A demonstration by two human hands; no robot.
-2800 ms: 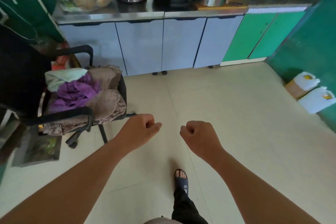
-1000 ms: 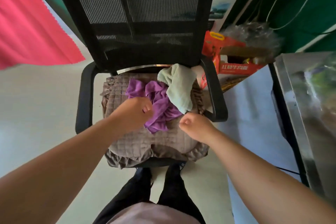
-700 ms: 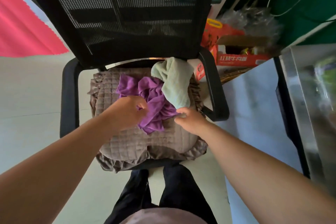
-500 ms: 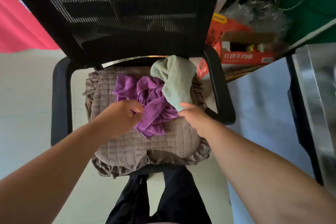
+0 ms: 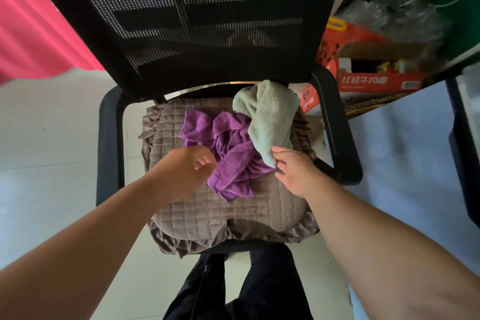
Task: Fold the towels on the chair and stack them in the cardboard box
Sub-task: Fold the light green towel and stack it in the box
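Two crumpled towels lie on the brown quilted cushion [image 5: 207, 213] of a black mesh office chair [image 5: 197, 21]. The purple towel [image 5: 233, 153] sits mid-seat. A pale green towel [image 5: 270, 122] lies over its right side, up against the chair back. My left hand [image 5: 184, 171] hovers at the purple towel's left edge, fingers curled but apart and just touching the cloth. My right hand [image 5: 296, 169] reaches in from the right, its thumb and fingertips at the green towel's lower tip. Whether it pinches the cloth is unclear.
Black armrests [image 5: 335, 132] flank the seat on both sides. A red printed carton [image 5: 376, 80] with clutter and plastic bags stands behind the chair at right. A pale cabinet front [image 5: 405, 153] is close on the right. My legs stand below the seat's front edge on pale floor tiles.
I have turned from the kitchen floor to face the chair. Both hands have moved in onto the towels, and the left hand's fingers have loosened from a fist.
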